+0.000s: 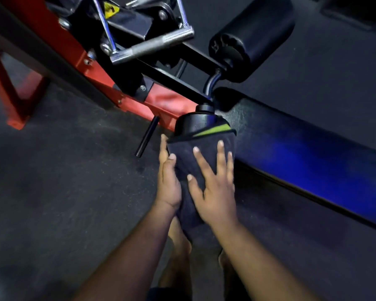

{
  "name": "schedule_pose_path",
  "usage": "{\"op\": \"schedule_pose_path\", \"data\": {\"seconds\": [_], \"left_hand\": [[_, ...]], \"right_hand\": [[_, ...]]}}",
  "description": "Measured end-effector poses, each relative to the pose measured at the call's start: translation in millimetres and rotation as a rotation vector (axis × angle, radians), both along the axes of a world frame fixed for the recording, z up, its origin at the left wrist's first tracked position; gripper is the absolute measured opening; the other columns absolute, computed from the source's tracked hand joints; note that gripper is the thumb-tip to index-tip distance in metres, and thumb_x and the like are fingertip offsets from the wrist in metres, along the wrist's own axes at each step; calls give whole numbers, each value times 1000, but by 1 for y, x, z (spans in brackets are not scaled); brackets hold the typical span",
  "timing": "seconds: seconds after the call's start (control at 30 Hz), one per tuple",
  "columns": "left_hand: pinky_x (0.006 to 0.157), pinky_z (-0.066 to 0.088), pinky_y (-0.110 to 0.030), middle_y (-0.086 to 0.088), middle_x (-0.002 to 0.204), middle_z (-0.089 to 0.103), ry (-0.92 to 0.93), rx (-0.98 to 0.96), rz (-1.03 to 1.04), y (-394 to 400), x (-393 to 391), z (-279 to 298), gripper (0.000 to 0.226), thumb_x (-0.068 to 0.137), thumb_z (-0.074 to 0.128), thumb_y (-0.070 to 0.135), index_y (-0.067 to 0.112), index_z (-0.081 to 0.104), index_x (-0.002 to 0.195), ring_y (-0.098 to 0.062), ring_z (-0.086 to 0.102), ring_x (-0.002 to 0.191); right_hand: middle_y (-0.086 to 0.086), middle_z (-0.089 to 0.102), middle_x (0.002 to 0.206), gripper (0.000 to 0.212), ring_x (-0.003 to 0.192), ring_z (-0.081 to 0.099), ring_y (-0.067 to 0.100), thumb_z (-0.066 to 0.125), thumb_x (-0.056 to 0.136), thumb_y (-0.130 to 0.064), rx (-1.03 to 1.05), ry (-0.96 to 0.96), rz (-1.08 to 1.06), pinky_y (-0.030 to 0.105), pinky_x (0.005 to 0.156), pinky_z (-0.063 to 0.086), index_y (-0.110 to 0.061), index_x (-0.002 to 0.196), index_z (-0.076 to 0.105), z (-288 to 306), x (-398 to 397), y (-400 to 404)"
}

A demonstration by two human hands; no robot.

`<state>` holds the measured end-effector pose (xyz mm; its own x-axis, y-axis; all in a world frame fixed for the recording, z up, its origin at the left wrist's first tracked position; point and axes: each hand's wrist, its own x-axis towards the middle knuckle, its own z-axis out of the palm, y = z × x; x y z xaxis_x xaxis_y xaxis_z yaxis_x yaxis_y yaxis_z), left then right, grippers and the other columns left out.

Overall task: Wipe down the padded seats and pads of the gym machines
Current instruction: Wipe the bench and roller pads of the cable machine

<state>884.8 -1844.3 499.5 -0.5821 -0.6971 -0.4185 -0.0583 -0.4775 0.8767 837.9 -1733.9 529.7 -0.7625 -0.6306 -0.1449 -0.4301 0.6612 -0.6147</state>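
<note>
A dark cloth [204, 157] with a green stripe is wrapped over the near black roller pad [190, 124] of the gym machine. My left hand [168, 185] presses against the cloth's left side, its thumb on top and a finger lying straight along the pad. Over the top of the cloth my right hand [215, 192] lies flat with its fingers spread. A second black roller pad [252, 35] sits bare at the upper right. A long black bench pad [313, 153] runs from the rollers toward the lower right, lit blue.
The machine's red frame [59, 46] crosses the upper left, with a chrome handle bar [152, 46] above it. A short black peg [147, 137] sticks out left of the covered roller. Dark rubber floor [63, 192] lies all around. Bare feet show below my arms.
</note>
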Motion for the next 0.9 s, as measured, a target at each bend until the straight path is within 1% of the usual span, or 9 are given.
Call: {"op": "schedule_pose_path", "data": {"seconds": [0.1,0.23,0.3,0.4,0.5,0.63,0.7,0.77,0.9], "left_hand": [[128,16,-54,-3,168,29,-67,-175,-118,2,3,-5,75,94,44,46,20,27,161,-20,23,156],[127,17,-53,2,171,18,-253,-450,-227,1,0,-8,88,95,34,73,21,17,164,-11,17,157],[128,16,-51,5,171,13,-298,-536,-255,3,1,-6,90,94,25,78,22,13,164,-10,14,158],[128,14,-50,8,169,11,-249,-484,-244,4,0,3,84,96,28,65,17,12,163,-9,11,158],[129,12,-48,4,171,12,-297,-487,-273,4,-1,7,83,94,24,61,17,14,162,-9,9,158],[129,7,-37,8,172,6,-403,-602,-336,7,-1,3,89,92,15,76,23,9,163,-4,4,158],[127,6,-34,10,172,3,-427,-624,-361,8,-1,4,91,91,12,79,25,6,164,-3,1,157],[128,7,-38,11,172,2,-448,-631,-364,9,-1,8,86,93,14,73,25,5,164,-3,0,157],[128,8,-40,13,171,-1,-472,-620,-373,9,-3,16,100,85,4,87,26,2,163,-3,-1,157]], "right_hand": [[-2,-12,171,67,158,-4,36,43,95,-61,-52,-63,-37,60,124,19,-48,158,23,-4,-15,-3],[-9,-6,171,70,156,3,39,47,91,-66,21,-41,-86,71,112,31,-58,154,17,0,-85,-70],[-10,-4,171,68,156,4,37,46,92,-62,13,-16,-61,70,112,32,-57,154,20,-1,-88,-68],[3,-4,173,64,158,2,33,43,98,-52,-98,16,-3,57,125,17,-42,159,26,-5,-33,-12],[6,-3,172,64,159,2,24,47,98,-48,-176,-142,-65,48,127,15,-41,157,22,-8,2,22],[10,8,172,66,157,14,26,50,98,-39,-230,-238,-229,37,126,20,-39,159,25,-13,-77,-41],[10,15,171,62,156,15,20,50,101,-30,-269,-256,-265,20,124,15,-31,160,31,-14,-105,-57],[7,14,171,62,157,9,15,45,101,-31,-283,-228,-218,7,118,6,-26,161,28,-17,-89,-40],[2,10,172,64,157,6,6,41,99,-44,-303,-275,-235,27,128,10,-35,158,17,-20,-5,18]]}}
